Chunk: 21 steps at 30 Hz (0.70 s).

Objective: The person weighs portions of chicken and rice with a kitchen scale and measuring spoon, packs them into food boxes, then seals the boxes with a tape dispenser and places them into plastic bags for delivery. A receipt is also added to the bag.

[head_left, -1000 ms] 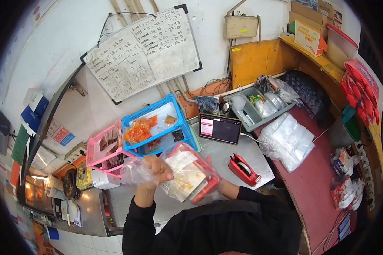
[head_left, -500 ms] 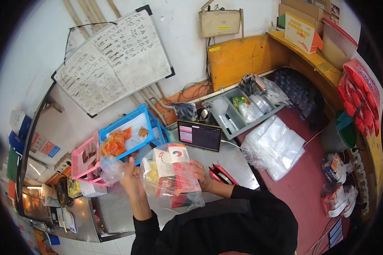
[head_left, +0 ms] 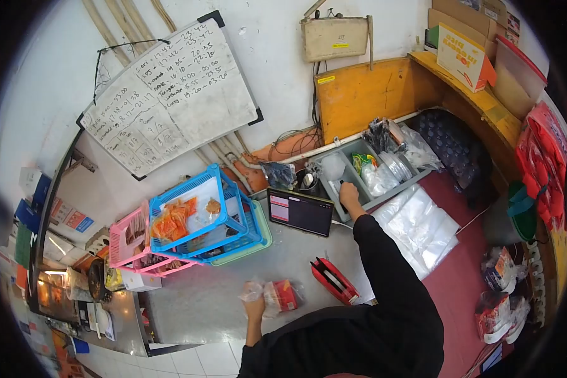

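"From where you stand, what pose?"

"Right arm (head_left: 390,252), black-sleeved: extended forward and rightward, the right hand (head_left: 349,194) at its far end, fingers curled."

"And the left?"

"Left hand (head_left: 254,308): lower, nearer the torso (head_left: 340,340), fingers closed, wrist (head_left: 253,331) bare beyond the black cuff."

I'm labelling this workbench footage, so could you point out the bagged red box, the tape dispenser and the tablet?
Bagged red box (head_left: 285,296): head view, on its red face.
Tape dispenser (head_left: 329,284): head view, on its red body.
Tablet (head_left: 300,213): head view, on the screen.
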Each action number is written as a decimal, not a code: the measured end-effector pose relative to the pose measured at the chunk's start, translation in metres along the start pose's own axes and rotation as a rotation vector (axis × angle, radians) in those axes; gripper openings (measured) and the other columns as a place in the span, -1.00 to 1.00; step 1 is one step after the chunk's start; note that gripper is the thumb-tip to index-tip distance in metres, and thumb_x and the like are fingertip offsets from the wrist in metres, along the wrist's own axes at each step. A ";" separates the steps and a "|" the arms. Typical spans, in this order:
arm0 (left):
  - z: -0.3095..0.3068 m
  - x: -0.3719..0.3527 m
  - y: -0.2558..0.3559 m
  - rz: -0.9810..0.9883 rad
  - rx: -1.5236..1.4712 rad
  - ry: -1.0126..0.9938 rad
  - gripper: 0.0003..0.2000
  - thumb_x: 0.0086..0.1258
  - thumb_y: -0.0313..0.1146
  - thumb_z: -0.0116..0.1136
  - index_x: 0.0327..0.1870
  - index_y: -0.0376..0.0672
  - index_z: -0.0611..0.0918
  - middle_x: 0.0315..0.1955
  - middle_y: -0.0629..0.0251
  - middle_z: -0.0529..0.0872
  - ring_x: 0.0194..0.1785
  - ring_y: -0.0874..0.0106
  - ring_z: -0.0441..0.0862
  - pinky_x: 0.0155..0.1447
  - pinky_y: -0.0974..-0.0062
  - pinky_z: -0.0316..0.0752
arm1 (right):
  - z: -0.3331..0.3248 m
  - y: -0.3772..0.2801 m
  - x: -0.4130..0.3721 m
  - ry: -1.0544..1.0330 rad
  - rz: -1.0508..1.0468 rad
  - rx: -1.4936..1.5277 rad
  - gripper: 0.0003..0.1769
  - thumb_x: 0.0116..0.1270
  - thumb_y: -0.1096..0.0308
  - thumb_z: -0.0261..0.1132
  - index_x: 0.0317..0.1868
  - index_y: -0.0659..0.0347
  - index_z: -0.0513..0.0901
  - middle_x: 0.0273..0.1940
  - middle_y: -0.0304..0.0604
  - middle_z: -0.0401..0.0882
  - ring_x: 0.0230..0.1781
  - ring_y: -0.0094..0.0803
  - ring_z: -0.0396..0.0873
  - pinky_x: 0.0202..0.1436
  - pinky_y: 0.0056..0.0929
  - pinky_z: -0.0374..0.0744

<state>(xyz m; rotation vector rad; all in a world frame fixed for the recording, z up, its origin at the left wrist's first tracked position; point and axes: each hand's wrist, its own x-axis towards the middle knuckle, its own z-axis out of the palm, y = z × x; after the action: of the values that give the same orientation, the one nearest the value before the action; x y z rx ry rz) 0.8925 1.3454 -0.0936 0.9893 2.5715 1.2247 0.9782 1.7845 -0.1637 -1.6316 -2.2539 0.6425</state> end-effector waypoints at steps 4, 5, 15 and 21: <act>0.022 -0.004 -0.008 0.123 -0.248 0.127 -0.91 0.16 -0.50 -0.03 -0.36 -0.28 0.52 -0.47 0.15 0.54 -0.32 0.27 0.51 -0.23 0.40 0.37 | -0.010 0.001 -0.005 0.002 0.040 -0.027 -0.81 0.02 0.42 0.11 -0.39 0.31 0.60 -0.33 0.15 0.54 -0.25 -0.02 0.53 -0.15 -0.21 0.51; 0.024 -0.004 -0.015 0.125 -0.252 0.141 -0.91 0.17 -0.47 -0.02 -0.38 -0.28 0.52 -0.48 0.17 0.53 -0.35 0.28 0.50 -0.27 0.39 0.36 | -0.014 0.000 -0.008 -0.004 0.032 -0.035 -0.81 0.02 0.42 0.11 -0.39 0.31 0.60 -0.33 0.15 0.54 -0.25 -0.02 0.53 -0.15 -0.21 0.51; 0.015 -0.011 -0.036 0.066 -0.090 -0.082 -0.90 0.03 -0.47 0.06 -0.43 -0.25 0.46 -0.47 0.18 0.44 -0.26 0.23 0.38 -0.21 0.39 0.30 | -0.025 0.028 0.003 -0.025 -0.224 1.132 -0.90 0.18 0.42 0.15 -0.34 0.29 0.51 -0.45 -0.20 0.57 -0.45 -0.53 0.54 -0.41 -0.62 0.45; -0.025 -0.004 0.004 0.373 0.111 -0.270 -0.76 -0.14 -0.46 0.19 -0.41 -0.25 0.45 -0.42 0.15 0.37 -0.23 0.18 0.32 -0.15 0.36 0.29 | -0.090 -0.022 -0.067 -0.176 -0.149 1.268 -0.74 0.14 0.44 0.23 -0.14 0.31 0.51 -0.31 -0.19 0.59 -0.36 -0.58 0.54 -0.37 -0.75 0.40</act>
<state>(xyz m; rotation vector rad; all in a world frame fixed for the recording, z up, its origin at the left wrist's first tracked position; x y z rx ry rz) 0.8883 1.3283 -0.0751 1.5930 2.3313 0.9413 1.0239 1.7325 -0.0735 -0.7473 -1.3760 1.7112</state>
